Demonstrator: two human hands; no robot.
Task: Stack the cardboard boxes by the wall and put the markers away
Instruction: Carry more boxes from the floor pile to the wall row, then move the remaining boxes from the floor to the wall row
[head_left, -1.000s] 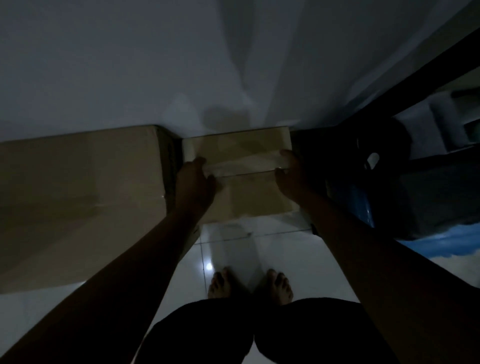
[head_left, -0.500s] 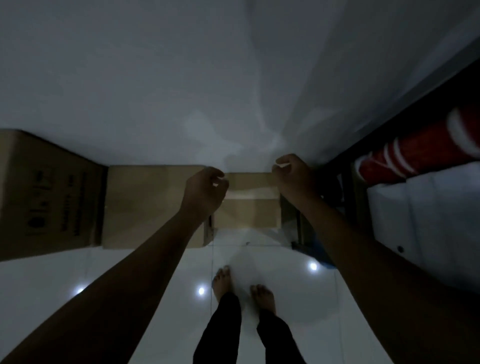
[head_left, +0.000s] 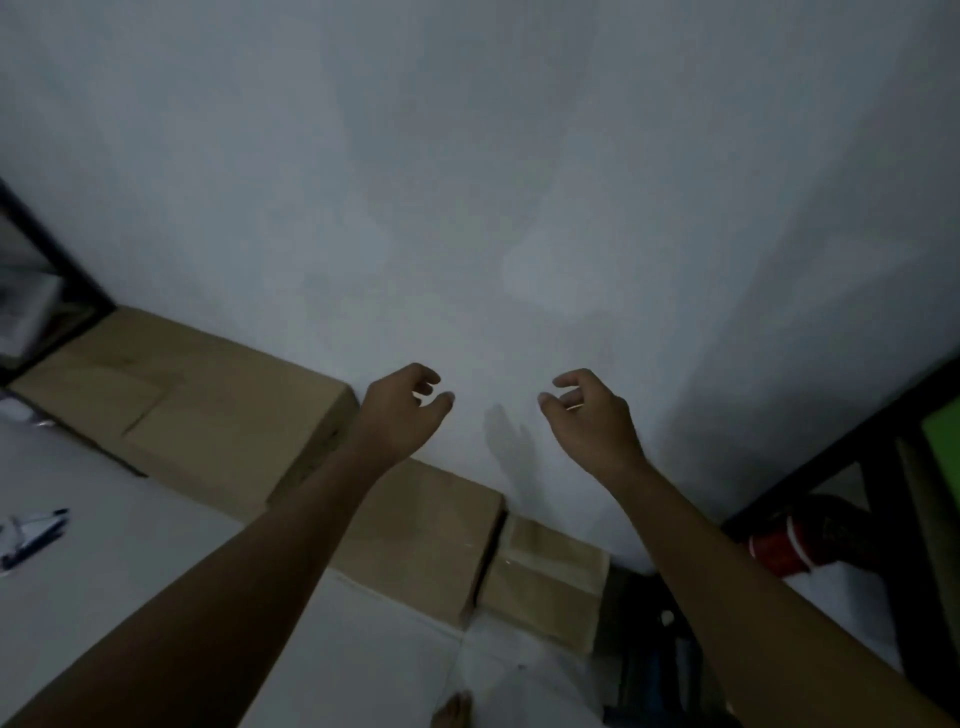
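Three cardboard boxes stand in a row against the white wall: a large box (head_left: 197, 415) at the left, a middle box (head_left: 426, 535) partly behind my left forearm, and a small taped box (head_left: 550, 577) at the right. My left hand (head_left: 402, 410) and my right hand (head_left: 589, 415) hang in the air in front of the wall, well above the small box, fingers loosely curled and apart, holding nothing. Markers (head_left: 31, 535) lie on the white floor at the far left.
A dark shelf frame (head_left: 841, 457) stands at the right with a red cylindrical object (head_left: 779, 551) under it. Another dark frame (head_left: 57, 260) rises at the left edge. My bare foot (head_left: 452, 712) shows at the bottom on the tiled floor.
Both hands have let go of the small taped box, which now rests against the wall, and have risen away from it. The view has lifted and turned left.
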